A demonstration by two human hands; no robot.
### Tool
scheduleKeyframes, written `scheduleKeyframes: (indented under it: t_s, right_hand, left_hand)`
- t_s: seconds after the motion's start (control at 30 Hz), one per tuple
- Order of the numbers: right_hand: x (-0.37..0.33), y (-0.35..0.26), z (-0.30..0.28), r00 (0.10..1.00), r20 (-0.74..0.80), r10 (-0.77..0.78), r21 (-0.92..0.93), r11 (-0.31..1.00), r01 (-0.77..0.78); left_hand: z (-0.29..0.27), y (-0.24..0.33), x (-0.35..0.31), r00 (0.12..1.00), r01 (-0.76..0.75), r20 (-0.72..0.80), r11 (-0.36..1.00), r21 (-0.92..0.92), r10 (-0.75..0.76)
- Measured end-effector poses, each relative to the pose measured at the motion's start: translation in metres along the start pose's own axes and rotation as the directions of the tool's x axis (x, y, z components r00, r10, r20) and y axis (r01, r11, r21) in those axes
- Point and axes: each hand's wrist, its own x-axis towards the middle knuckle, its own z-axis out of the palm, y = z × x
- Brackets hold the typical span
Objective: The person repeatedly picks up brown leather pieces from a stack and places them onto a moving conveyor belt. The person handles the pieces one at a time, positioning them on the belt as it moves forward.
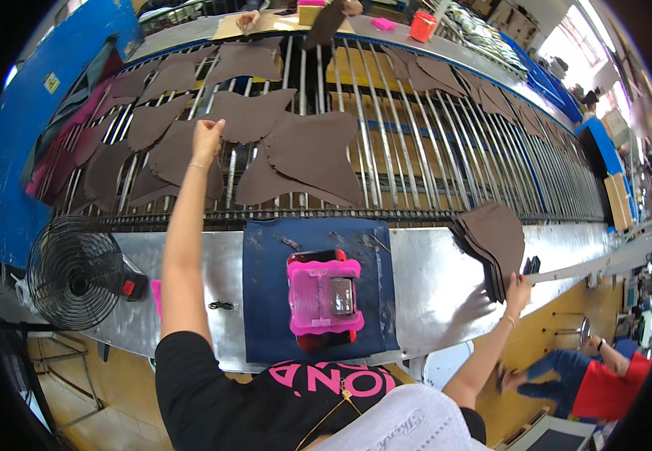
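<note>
On bench (431,263) lie 1 mat (266,301), 1 brown-pc stack (500,237) at R hand (518,293).

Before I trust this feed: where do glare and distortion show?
Head view: glare on the metal table right of the blue mat, washed-out window at upper right, rod conveyor bowing toward the black rim; brown stack by the right hand reads clearly.

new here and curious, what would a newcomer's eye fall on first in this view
Probably the bright pink holder at the lower middle, standing out against the dark blue mat on the shiny metal table. Next would come the flat brown pieces spread over the metal bars beyond the table, with a stack of brown pieces at the right. The round black fan at the left may also catch the eye.
</note>
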Motion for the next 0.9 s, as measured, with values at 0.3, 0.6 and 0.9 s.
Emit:
scheduleKeyframes:
  t_s: [0.3,0.6,0.9]
  right_hand:
    - [0.023,-0.006,0.039,0.904,0.202,0.376,-0.08,0.927,-0.367]
    - [0.014,-0.039,-0.008,0.823,0.16,0.545,-0.127,0.838,-0.531]
    - [0.025,-0.008,-0.006,0.968,0.126,0.218,-0.203,0.961,-0.19]
  left_hand:
    - [-0.037,0.099,-0.125,0.945,-0.096,0.311,0.994,-0.044,0.104]
    - [-0.057,0.096,-0.207,0.937,-0.042,0.339,0.993,-0.111,0.078]
    - [-0.039,0.108,-0.249,0.861,-0.103,0.495,0.993,-0.053,0.116]
